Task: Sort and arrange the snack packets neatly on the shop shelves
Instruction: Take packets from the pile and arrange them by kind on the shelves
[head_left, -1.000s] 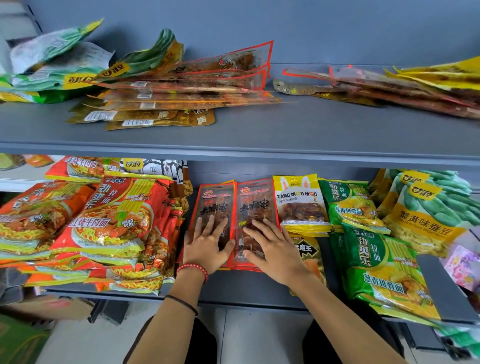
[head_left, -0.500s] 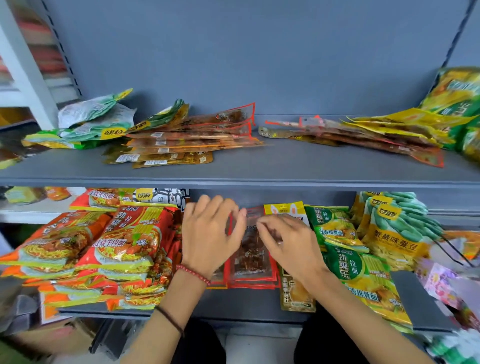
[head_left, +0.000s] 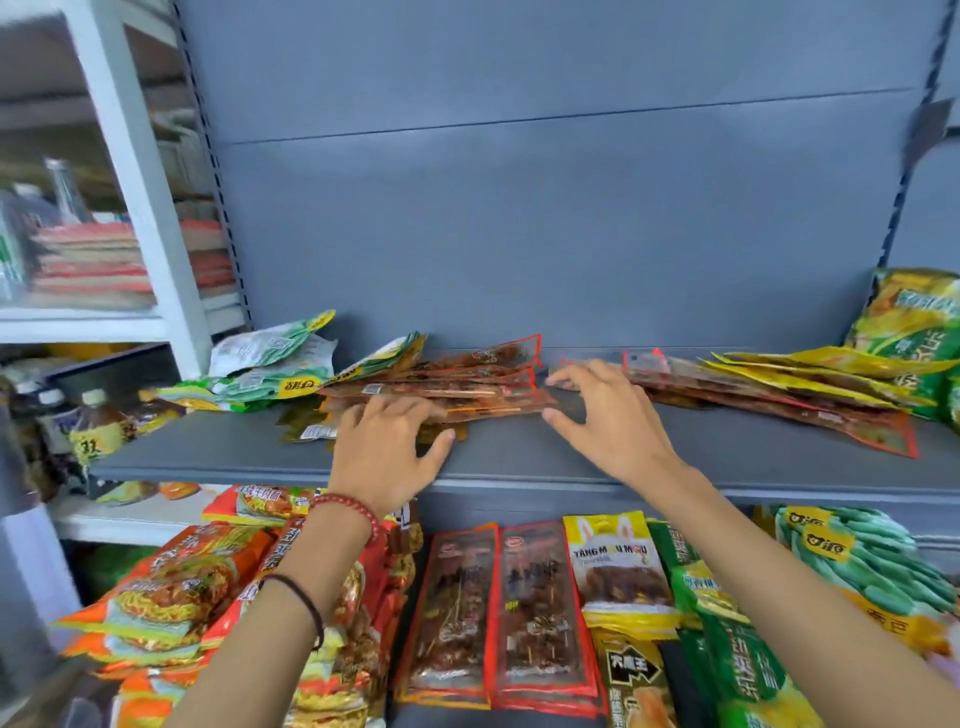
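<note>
Step in hand, judging by the reach: squaring up the stack of red-edged skewer packets (head_left: 467, 384) on the upper shelf (head_left: 218, 457). Left hand (head_left: 387, 447) palm down, fingers (head_left: 363, 418) straight and spread, resting on the near edge of that stack, thumb out to the side; released, gripping nothing. Right hand (head_left: 610, 415) just beside the stack's right end, fingers (head_left: 571, 376) stretched toward it and thumb held apart below, bracketing the packet ends without closing on them (contact at the tips too blurred to call).

Beyond the right fingers, on the side away from the stack, a second loose fan of red-edged and yellow packets (head_left: 779, 395). Past the left fingers, further out, crumpled green-and-white packets (head_left: 270, 364) overlapping the stack's other end. Below both wrists, a level down, two matching skewer packets (head_left: 498, 613) laid flat side by side, next to a yellow rabbit-eared packet (head_left: 613, 566) and orange noodle packets (head_left: 171, 587).

Next move, most likely: close thumb and fingers on the stack's ends, press inward from both sides, tap the edges flush, then slide or lift it as one bundle. Calls for an even squeeze, with slick flat packets prone to shearing and fanning out. Sorting far from finished: kinds mixed above, piles askew.
</note>
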